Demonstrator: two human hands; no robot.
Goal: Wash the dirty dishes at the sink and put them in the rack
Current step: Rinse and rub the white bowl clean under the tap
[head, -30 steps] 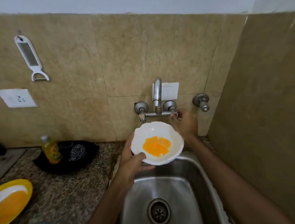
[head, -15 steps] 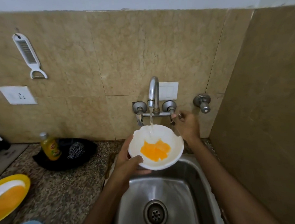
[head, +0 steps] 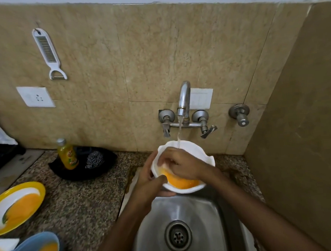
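A white bowl point(head: 196, 149) smeared with orange residue is held over the steel sink point(head: 185, 210), under water running from the tap point(head: 184, 98). My left hand point(head: 150, 184) grips the bowl's near left rim, thumb inside. My right hand point(head: 181, 164) is inside the bowl, fingers bent and pressed on its inner wall at the left. The hand holds nothing that I can see. A yellow plate point(head: 18, 205) with orange residue and a blue dish point(head: 37, 248) lie on the counter at the left.
A dish soap bottle point(head: 67, 154) and a steel scrubber point(head: 95, 159) sit in a black tray point(head: 106, 169) left of the sink. A side wall point(head: 303, 119) closes in on the right. A dark rack point(head: 0, 151) shows at the far left edge. A peeler point(head: 47, 52) hangs on the wall.
My right hand left the tap's right handle and moved into the bowl. Water now runs steadily into the bowl. The view shifted slightly.
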